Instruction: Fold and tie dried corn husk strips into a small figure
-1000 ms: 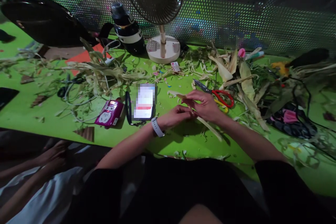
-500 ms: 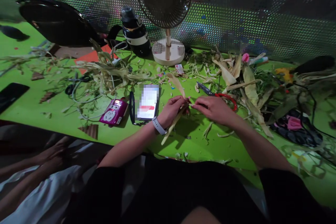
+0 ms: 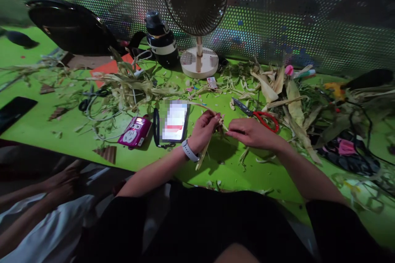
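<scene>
My left hand (image 3: 205,128), with a white watch band on its wrist, is closed round strips of dried corn husk (image 3: 202,157). One strip hangs below the fingers and another sticks out to the upper left. Just to the right, my right hand (image 3: 247,132) is closed, its thumb and forefinger pinching the end of a husk strip (image 3: 224,126) that runs from the left hand. Small pale and pinkish bits show at the left fingertips, too small to make out. Red-handled scissors (image 3: 266,120) lie open behind my right hand, apart from it.
A lit phone (image 3: 175,122) and a purple power socket (image 3: 135,132) lie left of my hands. Husk piles (image 3: 296,109) spread at the right and along the back. A fan (image 3: 199,62) and a dark bottle (image 3: 162,45) stand behind. Another person's hands (image 3: 63,181) are at lower left.
The upper husk strip has swung from upright toward the left and lies lower. My right hand has moved slightly down, and the view has shifted a little.
</scene>
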`<state>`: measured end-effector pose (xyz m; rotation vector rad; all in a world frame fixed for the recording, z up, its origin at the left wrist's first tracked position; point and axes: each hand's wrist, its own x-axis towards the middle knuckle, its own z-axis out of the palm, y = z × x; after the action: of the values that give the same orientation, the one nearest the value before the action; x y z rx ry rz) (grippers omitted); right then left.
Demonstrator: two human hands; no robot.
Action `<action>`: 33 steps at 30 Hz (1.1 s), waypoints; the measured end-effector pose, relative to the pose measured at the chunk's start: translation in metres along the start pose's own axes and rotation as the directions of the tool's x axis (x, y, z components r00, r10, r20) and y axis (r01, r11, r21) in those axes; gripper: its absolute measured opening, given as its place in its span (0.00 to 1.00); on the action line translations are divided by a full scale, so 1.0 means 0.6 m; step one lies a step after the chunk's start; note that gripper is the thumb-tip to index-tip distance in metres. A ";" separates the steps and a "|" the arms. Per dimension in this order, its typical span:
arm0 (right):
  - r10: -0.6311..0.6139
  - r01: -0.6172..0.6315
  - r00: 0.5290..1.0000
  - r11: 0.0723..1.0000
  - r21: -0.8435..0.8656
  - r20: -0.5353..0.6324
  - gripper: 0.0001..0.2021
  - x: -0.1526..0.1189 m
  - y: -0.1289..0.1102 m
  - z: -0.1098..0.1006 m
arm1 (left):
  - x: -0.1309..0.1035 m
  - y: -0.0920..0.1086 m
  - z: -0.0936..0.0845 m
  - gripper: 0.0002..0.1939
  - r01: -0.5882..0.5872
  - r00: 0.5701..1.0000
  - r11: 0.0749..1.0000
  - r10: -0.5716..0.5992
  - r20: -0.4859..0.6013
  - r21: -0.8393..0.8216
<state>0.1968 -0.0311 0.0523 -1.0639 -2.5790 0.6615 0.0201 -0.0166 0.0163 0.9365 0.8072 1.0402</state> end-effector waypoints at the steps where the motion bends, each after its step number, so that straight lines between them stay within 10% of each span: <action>1: -0.003 0.003 1.000 1.000 0.013 -0.006 0.14 -0.001 0.000 -0.002 | 0.001 0.001 0.000 0.16 -0.011 1.000 1.000 0.011 0.007 0.003; 13: 0.368 -0.359 0.930 0.916 0.178 -0.017 0.14 -0.001 -0.006 0.003 | 0.007 -0.010 -0.012 0.15 -0.187 0.981 0.962 0.171 0.094 0.199; 24: 0.382 -0.278 0.913 0.840 0.466 -0.145 0.09 0.015 -0.013 0.039 | 0.003 -0.005 -0.012 0.15 -0.052 0.998 0.986 0.057 -0.028 0.156; 33: 0.459 -0.290 0.888 0.533 0.795 0.016 0.15 0.013 -0.005 0.030 | 0.015 0.009 -0.033 0.19 -0.049 0.948 0.961 -0.041 0.316 0.273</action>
<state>0.1825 -0.0328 0.0390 -1.2501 -1.5380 1.5219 0.0035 -0.0019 0.0125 1.3096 0.6873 0.7604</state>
